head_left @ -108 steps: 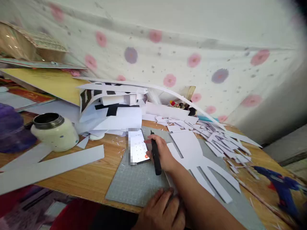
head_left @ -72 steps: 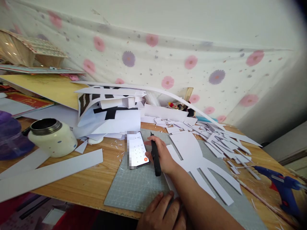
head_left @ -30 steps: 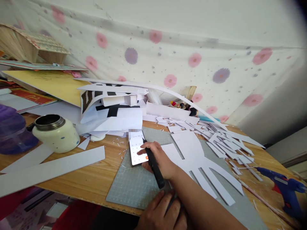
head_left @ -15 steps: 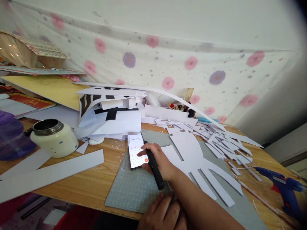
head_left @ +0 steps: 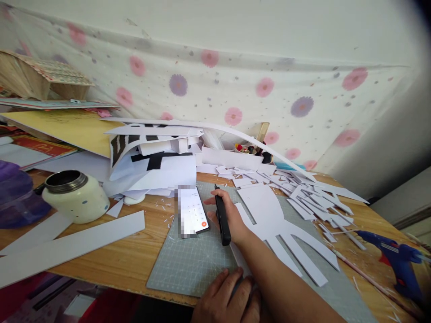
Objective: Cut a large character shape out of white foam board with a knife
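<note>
Wooden table (head_left: 124, 260) — right hand (head_left: 235, 220) grips black cutter (head_left: 222, 220), probably angled to clear the phone (head_left: 191, 208) — left hand (head_left: 229, 298) half-curled, can't tell if holding.

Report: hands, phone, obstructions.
Right hand holding tool beside phone. Left hand at edge of mat. Phone on mat, lit. White cutout on mat, right of phone.

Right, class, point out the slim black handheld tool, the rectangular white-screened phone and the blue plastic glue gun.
Slim black handheld tool (head_left: 222, 220), head view: middle of its body.
Rectangular white-screened phone (head_left: 192, 208), head view: middle of the lit screen.
Blue plastic glue gun (head_left: 398, 255), head view: body above the handle.
</note>
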`<state>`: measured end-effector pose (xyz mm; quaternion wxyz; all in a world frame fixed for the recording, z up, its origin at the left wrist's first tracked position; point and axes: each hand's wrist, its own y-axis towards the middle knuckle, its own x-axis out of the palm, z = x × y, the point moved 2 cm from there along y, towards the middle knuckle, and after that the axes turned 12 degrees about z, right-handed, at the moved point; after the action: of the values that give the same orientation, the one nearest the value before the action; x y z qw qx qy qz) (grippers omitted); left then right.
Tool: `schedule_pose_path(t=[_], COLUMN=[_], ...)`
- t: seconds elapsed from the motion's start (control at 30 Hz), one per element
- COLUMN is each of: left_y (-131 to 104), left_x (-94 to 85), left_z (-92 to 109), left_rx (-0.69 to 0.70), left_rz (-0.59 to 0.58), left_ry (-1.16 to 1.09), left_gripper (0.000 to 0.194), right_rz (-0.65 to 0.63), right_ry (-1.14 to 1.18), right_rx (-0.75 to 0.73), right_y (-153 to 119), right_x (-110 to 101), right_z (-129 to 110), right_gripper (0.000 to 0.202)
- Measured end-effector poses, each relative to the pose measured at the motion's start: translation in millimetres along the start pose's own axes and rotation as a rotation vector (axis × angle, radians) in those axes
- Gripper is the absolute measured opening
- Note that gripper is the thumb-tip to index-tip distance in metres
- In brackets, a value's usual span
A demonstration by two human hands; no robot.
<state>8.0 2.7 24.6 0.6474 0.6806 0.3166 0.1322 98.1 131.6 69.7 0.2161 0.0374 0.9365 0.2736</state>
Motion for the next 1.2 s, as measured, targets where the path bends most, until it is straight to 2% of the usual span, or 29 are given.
schedule_pose_path(t=[0.27,0.4,0.5,0.67,0.8,0.9,1.03,1.2], left_y=[2.8,-1.0,-3.3,1.2,9.5,12.2,9.1,14.5], left_x=[-2.3,-2.5,-3.8,-10.4,-14.6,-14.9,-15.9,-21.9], left_z=[0.6,3.0,3.1,1.3,1.8,3.2,1.5,-3.6], left_rx=[0.026,0.010,0.010,0.019,-0.020,-0.055,-0.121,-0.132], left_rz=[-0.046,-0.057,-0.120,-0.229,-0.299,-0.321,-0.305,-0.294], left_ry=[-0.003,-0.026,-0.054,-0.098,-0.129,-0.155,-0.214,-0.279], left_gripper=[0.023,0.026,0.031,0.032,0.030,0.030,0.031,0.030], right_rz=[0.055,0.191,0.301,0.470,0.390,0.334,0.364,0.352], right_ry=[0.046,0.182,0.287,0.402,0.385,0.360,0.357,0.310], right_rx=[0.000,-0.030,-0.023,0.038,0.072,0.095,0.217,0.201], right_y=[0.4,0.0,1.8,2.0,-15.0,-36.2,-56.2,-60.4], right_x=[-3.0,-11.2,-21.5,-50.8,-83.3,-100.7,-105.0,-99.0], right_z=[-0.6,-2.8,-5.6,-13.7,-21.4,-15.3,6.9,11.7], right_gripper=[0.043,0.039,0.036,0.034,0.034,0.035,0.038,0.041])
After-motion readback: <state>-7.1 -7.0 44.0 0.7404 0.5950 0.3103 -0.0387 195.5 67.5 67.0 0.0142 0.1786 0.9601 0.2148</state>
